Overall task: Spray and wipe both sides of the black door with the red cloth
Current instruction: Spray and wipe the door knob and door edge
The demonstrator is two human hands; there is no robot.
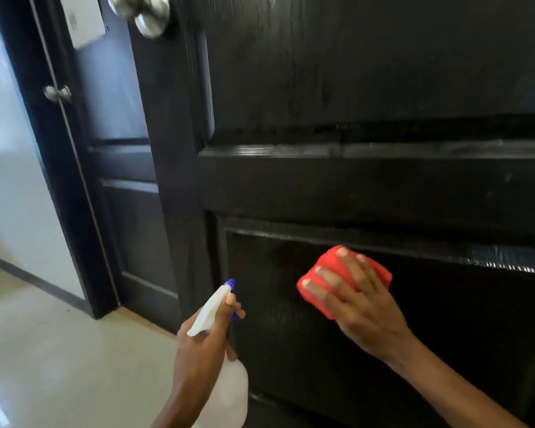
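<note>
**Inspector:** Glossy pale floor tile (44, 350) lies at far left, with a light wall (10, 180) and dark baseboard (34, 281) above it. Next comes a second dark panelled door (127, 186), shut in its frame, bearing one small metal knob (57, 93) and one pale paper sheet (82, 20).

**Clerk:** And the task items?

**Inspector:** One black door (368, 88), wood-grained, glossy, with recessed panels, fills the centre and right. One round silver knob (142, 13) sits blurred at its top-left edge. The left hand (203, 341) grasps one translucent white spray bottle (226, 393), blue nozzle aimed at the lower panel. The right hand (362, 307), fingers spread flat, presses one folded red cloth (331, 267) against that lower panel, just under its upper moulding.
</note>
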